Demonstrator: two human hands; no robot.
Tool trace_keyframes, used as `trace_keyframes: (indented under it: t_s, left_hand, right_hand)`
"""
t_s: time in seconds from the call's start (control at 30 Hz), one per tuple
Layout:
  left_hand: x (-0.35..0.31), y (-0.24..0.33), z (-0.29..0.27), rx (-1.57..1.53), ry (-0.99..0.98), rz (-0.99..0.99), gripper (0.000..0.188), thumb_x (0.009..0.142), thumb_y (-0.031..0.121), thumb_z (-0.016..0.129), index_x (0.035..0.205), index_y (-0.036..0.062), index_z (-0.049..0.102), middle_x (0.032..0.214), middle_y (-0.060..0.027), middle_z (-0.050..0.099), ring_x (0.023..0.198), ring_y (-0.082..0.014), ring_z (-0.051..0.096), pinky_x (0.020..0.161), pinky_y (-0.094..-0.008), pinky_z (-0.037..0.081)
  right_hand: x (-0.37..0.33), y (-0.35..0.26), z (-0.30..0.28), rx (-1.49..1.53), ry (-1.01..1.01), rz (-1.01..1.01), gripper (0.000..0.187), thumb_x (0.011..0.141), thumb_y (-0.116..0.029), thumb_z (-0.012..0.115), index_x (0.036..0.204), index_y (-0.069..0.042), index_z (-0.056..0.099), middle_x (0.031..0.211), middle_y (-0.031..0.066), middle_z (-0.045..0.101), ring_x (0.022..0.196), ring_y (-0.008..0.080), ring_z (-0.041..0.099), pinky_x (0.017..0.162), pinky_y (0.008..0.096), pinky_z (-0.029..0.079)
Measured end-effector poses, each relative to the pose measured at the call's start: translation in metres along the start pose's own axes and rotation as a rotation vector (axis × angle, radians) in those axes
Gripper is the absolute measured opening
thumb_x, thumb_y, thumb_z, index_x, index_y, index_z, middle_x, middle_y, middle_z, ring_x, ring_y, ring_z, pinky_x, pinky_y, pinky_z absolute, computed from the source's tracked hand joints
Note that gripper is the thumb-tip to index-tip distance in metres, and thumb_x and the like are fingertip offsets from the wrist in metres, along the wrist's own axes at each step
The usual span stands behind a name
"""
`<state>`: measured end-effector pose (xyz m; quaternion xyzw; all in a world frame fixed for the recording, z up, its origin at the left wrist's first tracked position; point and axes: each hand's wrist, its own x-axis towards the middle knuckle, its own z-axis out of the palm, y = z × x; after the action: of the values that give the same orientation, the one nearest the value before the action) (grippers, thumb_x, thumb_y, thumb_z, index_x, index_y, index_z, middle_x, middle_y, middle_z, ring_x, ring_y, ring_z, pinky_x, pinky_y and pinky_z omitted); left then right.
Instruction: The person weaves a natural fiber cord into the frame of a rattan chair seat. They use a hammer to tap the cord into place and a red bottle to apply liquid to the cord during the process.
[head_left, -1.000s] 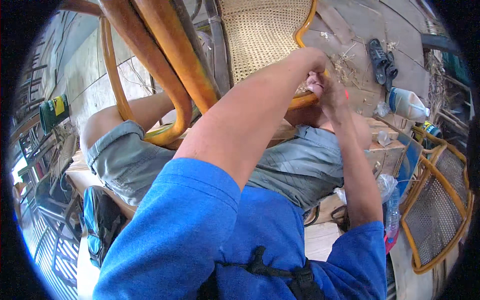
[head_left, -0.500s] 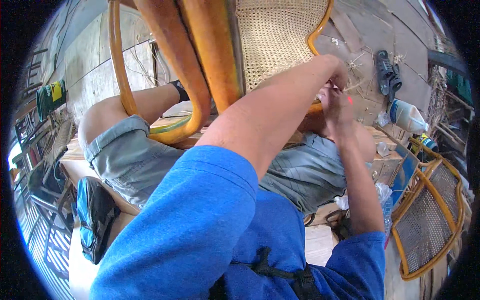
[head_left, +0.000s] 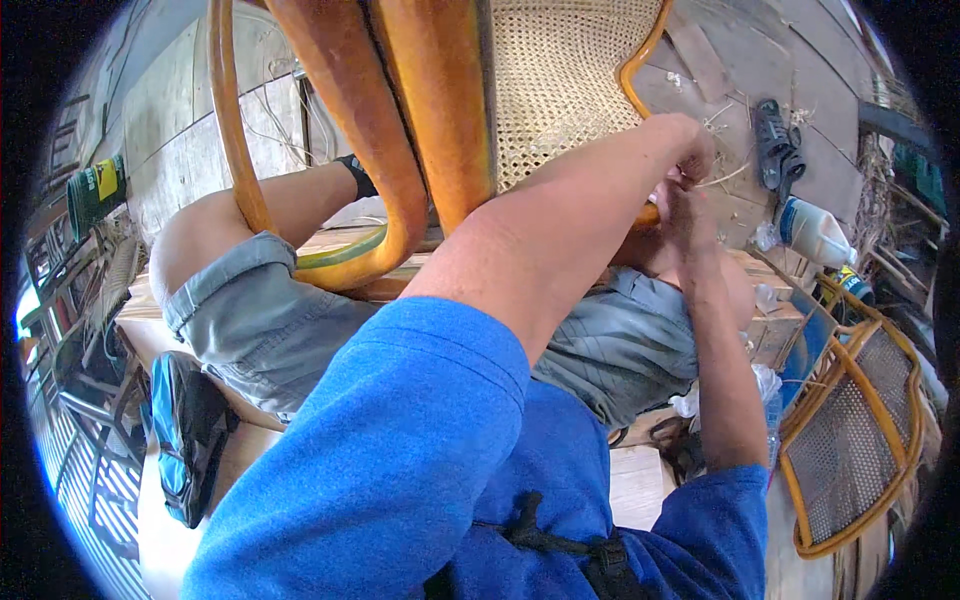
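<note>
A curved, orange-brown rattan chair frame (head_left: 440, 110) with a woven cane panel (head_left: 555, 75) leans across my lap. My left arm reaches over to the right, and my left hand (head_left: 692, 145) is closed beside the frame's right lower rail (head_left: 648, 214). Just below it, my right hand (head_left: 684, 218) is also closed, its fingers meeting the left hand's. A thin pale strip (head_left: 725, 180) sticks out to the right from between the hands. The fingertips are mostly hidden, so what each one pinches is unclear.
Another rattan piece with cane mesh (head_left: 850, 450) lies at the right. Near it stand a white plastic jug (head_left: 815, 232) and dark sandals (head_left: 777, 145). A blue-black bag (head_left: 180, 440) rests at left on the wooden platform I sit on. Cane scraps litter the floor.
Both hands have shifted slightly to the right, still together. The chair frame has tilted a little to the right, and the pale strip now shows more clearly beside the hands.
</note>
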<state>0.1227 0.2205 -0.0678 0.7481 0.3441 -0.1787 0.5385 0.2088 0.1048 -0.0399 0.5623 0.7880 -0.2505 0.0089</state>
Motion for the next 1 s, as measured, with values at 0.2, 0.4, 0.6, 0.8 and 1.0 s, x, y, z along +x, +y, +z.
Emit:
trace_keyframes:
  t_s: [0.2, 0.4, 0.6, 0.8, 1.0]
  left_hand:
    - [0.014, -0.003, 0.004, -0.032, -0.003, -0.020, 0.014, 0.069, 0.018, 0.060, 0.072, 0.0064, 0.067, 0.073, -0.0079, 0.064, 0.065, -0.0205, 0.057, 0.060, -0.0380, 0.046]
    - [0.020, -0.010, 0.007, -0.064, -0.010, -0.007, 0.018, 0.070, 0.020, 0.060, 0.077, 0.0053, 0.067, 0.076, -0.0082, 0.064, 0.067, -0.0209, 0.058, 0.062, -0.0387, 0.046]
    - [0.016, -0.009, 0.005, -0.051, -0.074, 0.068, 0.019, 0.069, 0.019, 0.061, 0.079, 0.0034, 0.067, 0.077, -0.0086, 0.064, 0.067, -0.0207, 0.058, 0.062, -0.0381, 0.046]
    - [0.013, -0.006, -0.001, -0.084, -0.017, 0.062, 0.017, 0.070, 0.018, 0.062, 0.081, 0.0059, 0.068, 0.077, -0.0060, 0.064, 0.068, -0.0186, 0.057, 0.061, -0.0361, 0.046]
    - [0.000, -0.008, 0.006, -0.274, -0.017, -0.033, 0.011, 0.077, 0.017, 0.059, 0.083, 0.0102, 0.066, 0.075, -0.0011, 0.065, 0.062, -0.0115, 0.057, 0.053, -0.0288, 0.047]
  right_hand:
    - [-0.002, 0.014, 0.015, 0.021, 0.132, -0.105, 0.015, 0.088, -0.022, 0.048, 0.089, -0.011, 0.059, 0.084, 0.0181, 0.060, 0.080, 0.0346, 0.060, 0.066, 0.0441, 0.045]
    - [-0.002, 0.000, 0.002, 0.051, 0.049, -0.049, 0.015, 0.086, -0.020, 0.049, 0.088, -0.010, 0.060, 0.089, 0.0197, 0.060, 0.084, 0.0355, 0.059, 0.069, 0.0443, 0.046]
    - [0.006, -0.024, -0.018, -0.273, -0.155, -0.078, 0.012, 0.077, -0.010, 0.055, 0.083, -0.002, 0.061, 0.082, 0.0185, 0.063, 0.077, 0.0346, 0.062, 0.062, 0.0439, 0.049]
    - [0.018, -0.018, -0.023, -0.320, -0.241, -0.079, 0.016, 0.076, -0.010, 0.056, 0.088, -0.001, 0.061, 0.078, 0.0202, 0.063, 0.074, 0.0363, 0.062, 0.061, 0.0446, 0.049]
    - [-0.066, -0.039, -0.061, 0.242, 0.419, 0.140, 0.022, 0.082, -0.009, 0.055, 0.101, 0.001, 0.060, 0.091, 0.0135, 0.063, 0.082, 0.0238, 0.061, 0.071, 0.0343, 0.049]
